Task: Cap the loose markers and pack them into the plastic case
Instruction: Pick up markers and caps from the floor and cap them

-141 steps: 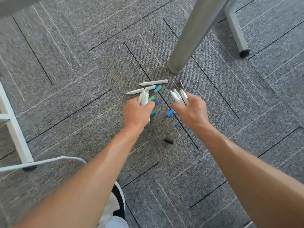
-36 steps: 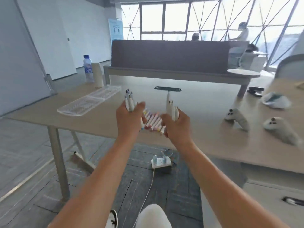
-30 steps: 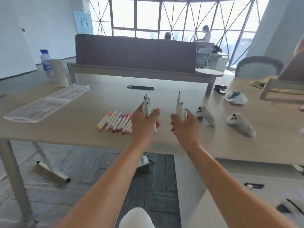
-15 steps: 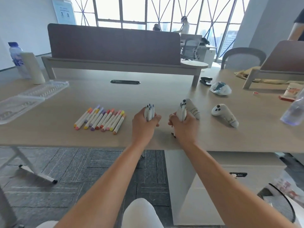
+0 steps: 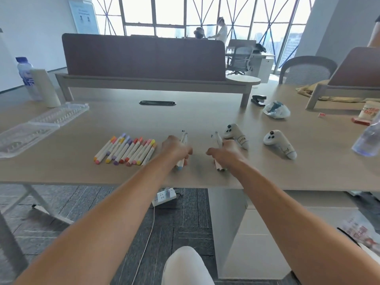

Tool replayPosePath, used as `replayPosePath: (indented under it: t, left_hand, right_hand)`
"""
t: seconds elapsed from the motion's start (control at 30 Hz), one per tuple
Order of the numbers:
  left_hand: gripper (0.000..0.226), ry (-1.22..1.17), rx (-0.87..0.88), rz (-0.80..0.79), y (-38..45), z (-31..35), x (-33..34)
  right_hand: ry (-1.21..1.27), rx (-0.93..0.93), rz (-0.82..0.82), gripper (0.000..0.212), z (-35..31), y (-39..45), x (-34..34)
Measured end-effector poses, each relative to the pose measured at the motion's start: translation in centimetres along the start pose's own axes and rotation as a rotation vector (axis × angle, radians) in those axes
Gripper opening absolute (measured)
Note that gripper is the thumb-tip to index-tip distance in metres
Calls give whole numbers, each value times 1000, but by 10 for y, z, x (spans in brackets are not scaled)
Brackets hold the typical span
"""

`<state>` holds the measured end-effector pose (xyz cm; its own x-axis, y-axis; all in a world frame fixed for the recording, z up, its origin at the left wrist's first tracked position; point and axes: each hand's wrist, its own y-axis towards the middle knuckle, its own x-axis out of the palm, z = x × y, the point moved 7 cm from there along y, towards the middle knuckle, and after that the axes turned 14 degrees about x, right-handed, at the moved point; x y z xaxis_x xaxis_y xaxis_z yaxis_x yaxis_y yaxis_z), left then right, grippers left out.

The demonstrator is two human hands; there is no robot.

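Currently, status at desk edge:
Markers in hands: white-barrelled markers, two bunches, tips up, lower ends near tabletop.
Left hand (image 5: 176, 149): fingers curled round left bunch of white markers (image 5: 183, 140); blue end showing below fist.
Right hand (image 5: 225, 151): fingers curled round right bunch of white markers (image 5: 218, 139); cap state too small to tell.
Sorted row: capped pastel-ended markers (image 5: 125, 149) lying side by side, just left of left hand.
Case: clear plastic hinged marker case (image 5: 35, 128), lying open, far left, well apart from both hands.
Risk 1: probably a roll-off if bunches released near front edge; round barrels, nothing to stop them.
Risk 2: possibly ink on desk or palms if exposed tips touch down first.
Risk 3: right bunch close to white handheld controller (image 5: 236, 136); likely to knock it when spreading markers.
Surface: light wooden desk (image 5: 205, 112), smooth, flat; second white controller (image 5: 279, 144) further right.
Room: open office, grey carpet, big windows, people seated far back.
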<state>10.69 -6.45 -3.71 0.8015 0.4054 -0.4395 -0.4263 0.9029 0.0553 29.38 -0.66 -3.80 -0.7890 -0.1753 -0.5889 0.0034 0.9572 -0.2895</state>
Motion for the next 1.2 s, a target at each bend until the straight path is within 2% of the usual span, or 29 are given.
replayPosePath:
  t: [0.13, 0.2, 0.27, 0.33, 0.43, 0.53, 0.67, 0.87, 1.03, 1.2]
  left_hand:
    - [32, 364, 26, -189, 16, 18, 2]
    - [32, 447, 71, -253, 20, 22, 7]
    - [32, 510, 148, -259, 20, 24, 10]
    - [47, 572, 264, -211, 17, 24, 11]
    - [62, 508, 399, -142, 4, 12, 21]
    - [61, 450, 447, -153, -9, -6, 32]
    - [61, 585, 504, -217, -23, -9, 38]
    - [61, 775, 475, -262, -35, -20, 40]
    - [60, 794, 415, -210, -37, -21, 39]
    - [59, 713, 495, -260, -48, -18, 32]
  right_hand:
    - [-173, 32, -30, 37, -8, 14, -1]
    - [-190, -2, 2, 38, -9, 19, -3]
    - [-218, -74, 87, 31, -10, 18, -7]
    - [-222, -158, 185, 31, -9, 15, -11]
    - [-153, -188, 227, 45, 4, 13, -6]
    - [-107, -227, 212, 43, 16, 7, 7]
    - [-281, -282, 152, 53, 27, -9, 12]
    - [-556, -333, 146, 58, 50, -22, 15]
    - [-562, -305, 160, 63, 38, -22, 25]
    - [-495, -386, 124, 65, 45, -37, 14]
